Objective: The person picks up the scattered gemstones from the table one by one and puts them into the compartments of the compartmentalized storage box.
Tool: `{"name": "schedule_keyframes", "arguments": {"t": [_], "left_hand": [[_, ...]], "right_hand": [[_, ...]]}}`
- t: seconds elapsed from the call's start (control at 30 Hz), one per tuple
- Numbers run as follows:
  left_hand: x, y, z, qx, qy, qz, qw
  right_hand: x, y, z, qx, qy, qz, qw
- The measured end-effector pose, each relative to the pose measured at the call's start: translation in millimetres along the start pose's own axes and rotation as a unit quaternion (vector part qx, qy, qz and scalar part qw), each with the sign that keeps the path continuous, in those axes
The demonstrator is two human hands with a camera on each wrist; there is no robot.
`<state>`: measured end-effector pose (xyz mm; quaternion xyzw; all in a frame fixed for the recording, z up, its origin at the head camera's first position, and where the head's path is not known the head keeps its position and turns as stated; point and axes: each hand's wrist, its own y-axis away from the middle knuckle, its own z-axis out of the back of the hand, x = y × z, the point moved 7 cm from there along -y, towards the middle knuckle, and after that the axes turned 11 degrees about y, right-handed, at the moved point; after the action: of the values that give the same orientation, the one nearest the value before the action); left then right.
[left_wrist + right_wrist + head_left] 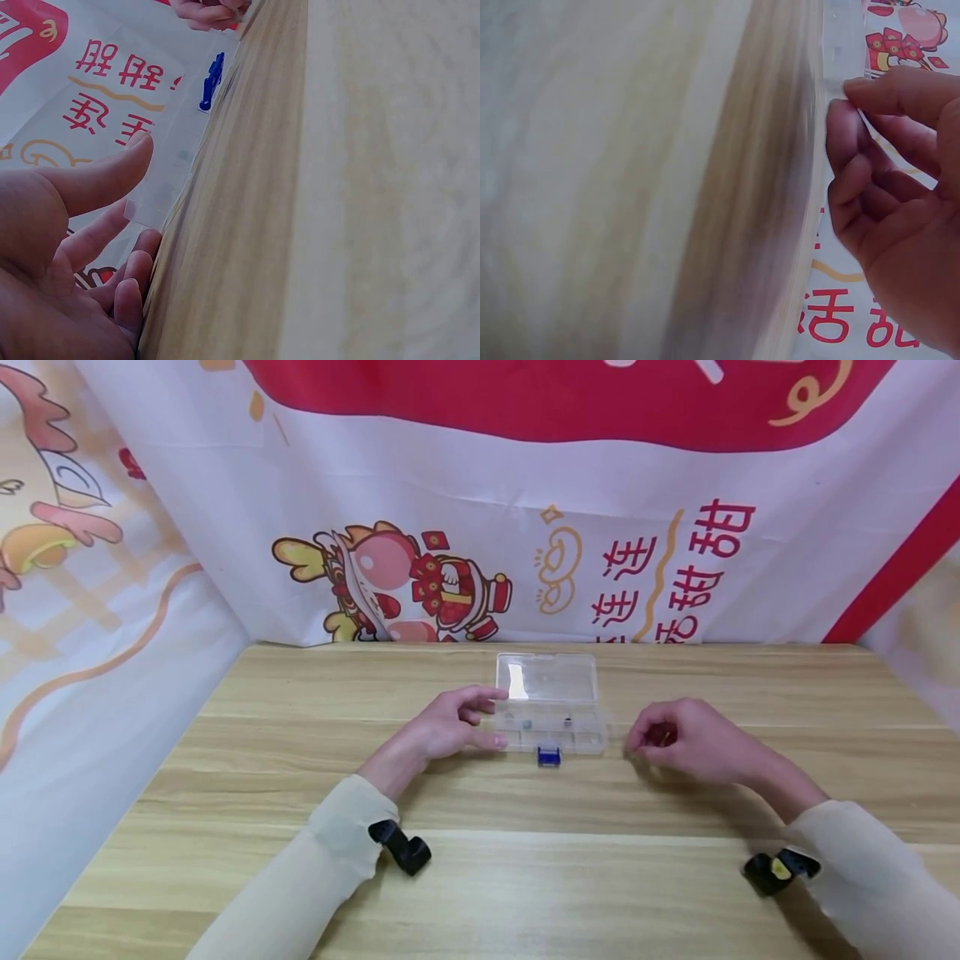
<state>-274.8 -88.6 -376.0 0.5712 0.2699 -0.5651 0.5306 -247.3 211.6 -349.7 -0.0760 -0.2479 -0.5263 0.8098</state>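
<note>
A clear plastic compartment box (588, 743) lies on the table with its lid (558, 677) tipped back. Small dark and grey bits sit in some compartments. My left hand (457, 727) holds the box's left end, thumb at the front corner and index finger near the hinge side. In the left wrist view, the thumb (112, 176) stands in front of the box end. A small blue plastic piece (549, 757) is at the box's front edge. Right of the box, my right hand (686, 739) has its fingers curled, thumb and index tips close together; whether something thin is between them cannot be told.
The wood-grain table (480, 877) spreads in front of the box. A printed white and red cloth (465, 468) hangs behind the table's back edge, and another printed cloth (127, 718) stands at the left. Black wrist cameras (401, 847) sit on both sleeves.
</note>
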Motion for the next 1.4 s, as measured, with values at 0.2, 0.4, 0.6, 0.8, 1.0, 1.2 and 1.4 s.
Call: {"name": "schedule_keyframes", "arguments": {"t": [0.2, 0.4, 0.6, 0.8, 1.0, 1.2, 1.4], "left_hand": [[0.6, -0.3, 0.1, 0.001, 0.004, 0.000, 1.0000], [1.5, -0.9, 0.4, 0.001, 0.004, 0.001, 1.0000], [0.6, -0.1, 0.1, 0.001, 0.008, 0.000, 1.0000], [0.9, -1.0, -0.3, 0.004, 0.008, -0.002, 1.0000], [0.4, -1.1, 0.1, 0.003, 0.004, -0.002, 1.0000], [-0.2, -0.8, -0.5, 0.004, 0.004, -0.003, 1.0000], [0.7, -1.3, -0.3, 0.003, 0.004, -0.002, 1.0000]], "right_hand": [[0, -1, -4, 0.025, 0.012, 0.013, 1.000], [3, -1, -7, 0.034, 0.018, 0.026, 0.999], [8, -2, -8, 0.025, 0.032, 0.035, 0.999], [11, -3, -9, 0.028, 0.023, 0.037, 0.999], [16, -4, -9, 0.033, 0.018, 0.058, 0.998], [19, -4, -8, 0.033, 0.029, 0.070, 0.997], [19, -6, -4, 0.019, 0.026, 0.052, 0.998]]}}
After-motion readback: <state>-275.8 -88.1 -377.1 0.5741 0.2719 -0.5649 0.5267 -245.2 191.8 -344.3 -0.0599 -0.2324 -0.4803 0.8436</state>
